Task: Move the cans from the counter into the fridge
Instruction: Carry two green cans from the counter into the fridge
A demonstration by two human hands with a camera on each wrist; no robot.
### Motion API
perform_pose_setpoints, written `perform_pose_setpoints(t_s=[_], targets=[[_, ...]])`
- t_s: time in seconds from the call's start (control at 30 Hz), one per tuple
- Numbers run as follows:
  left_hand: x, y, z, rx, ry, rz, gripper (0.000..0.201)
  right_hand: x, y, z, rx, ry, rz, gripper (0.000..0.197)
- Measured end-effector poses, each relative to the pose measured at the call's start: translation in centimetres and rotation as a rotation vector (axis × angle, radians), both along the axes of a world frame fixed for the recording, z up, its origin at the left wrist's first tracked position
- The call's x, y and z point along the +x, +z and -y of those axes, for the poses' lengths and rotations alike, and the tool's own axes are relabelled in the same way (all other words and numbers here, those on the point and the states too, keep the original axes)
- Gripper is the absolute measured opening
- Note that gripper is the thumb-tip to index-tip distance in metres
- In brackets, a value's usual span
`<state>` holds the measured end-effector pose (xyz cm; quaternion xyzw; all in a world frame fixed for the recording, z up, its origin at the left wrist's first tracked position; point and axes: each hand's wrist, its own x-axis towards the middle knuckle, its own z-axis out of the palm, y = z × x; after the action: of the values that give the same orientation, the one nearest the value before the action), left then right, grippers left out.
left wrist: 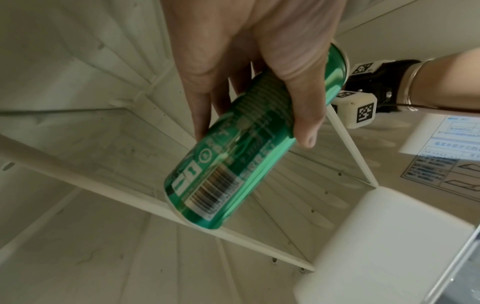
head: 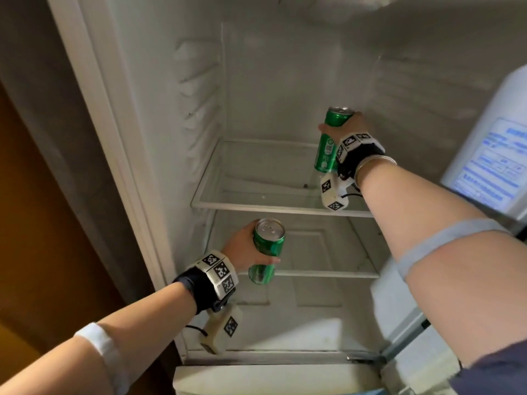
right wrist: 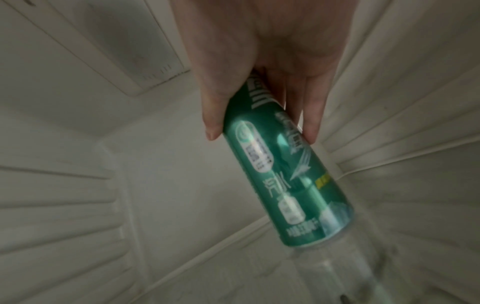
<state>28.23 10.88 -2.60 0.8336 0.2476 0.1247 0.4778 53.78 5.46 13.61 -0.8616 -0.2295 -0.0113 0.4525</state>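
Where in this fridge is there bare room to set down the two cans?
The upper shelf lies bare left of the right hand and its can. The lower shelf lies bare right of the left hand and its can. Nowhere looks crowded.

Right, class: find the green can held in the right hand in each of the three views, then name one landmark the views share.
Head: right-hand can, right of centre, held over the upper glass shelf.
Left wrist: not in view; only the right wrist's marker cube shows, at the right edge.
Right wrist: centre, running down-right from the right hand, can at.
Shared landmark: the glass shelf.
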Motion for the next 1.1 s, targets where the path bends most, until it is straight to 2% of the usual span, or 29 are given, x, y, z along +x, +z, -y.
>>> perform_pose_setpoints(t_s=[0.1,0.2,0.33,0.47,0.6,0.77,0.93,1.1], targets=[[0.2,0.3,0.3,0.019,-0.031,0.0,0.074,-0.4,-0.2,0.5,-0.084,0.015,0.007,0.068],[0.1,0.7,0.8,0.045,-0.068,0.003,0.073,-1.0,-1.0,1.3,-0.185,0.016,0.018,0.057],[-0.5,2.4,2.3,0.015,-0.129,0.032,0.073,-2.7,-1.9,3.2,-0.198,-0.035,0.007,0.046],[-1.0,6.3,3.9,0.012,-0.173,0.064,0.06,-4.9,-1.8,5.1,-0.232,-0.038,0.103,0.048],[-0.7,10.8,4.7,0.059,-0.22,0.095,0.05,-6.8,-2.1,7.5,-0.231,-0.03,0.105,0.031],[2.0,16.3,3.6,0.137,-0.172,0.184,0.037,-9.0,-2.2,9.5,-0.229,-0.075,0.141,0.039],[6.8,18.9,1.0,0.237,-0.041,0.149,0.056,-9.9,-3.3,10.3,-0.147,-0.089,0.159,0.033],[11.1,18.9,-2.2,0.255,0.098,0.107,0.063,-9.2,-4.7,10.8,-0.08,-0.074,0.162,0.029]])
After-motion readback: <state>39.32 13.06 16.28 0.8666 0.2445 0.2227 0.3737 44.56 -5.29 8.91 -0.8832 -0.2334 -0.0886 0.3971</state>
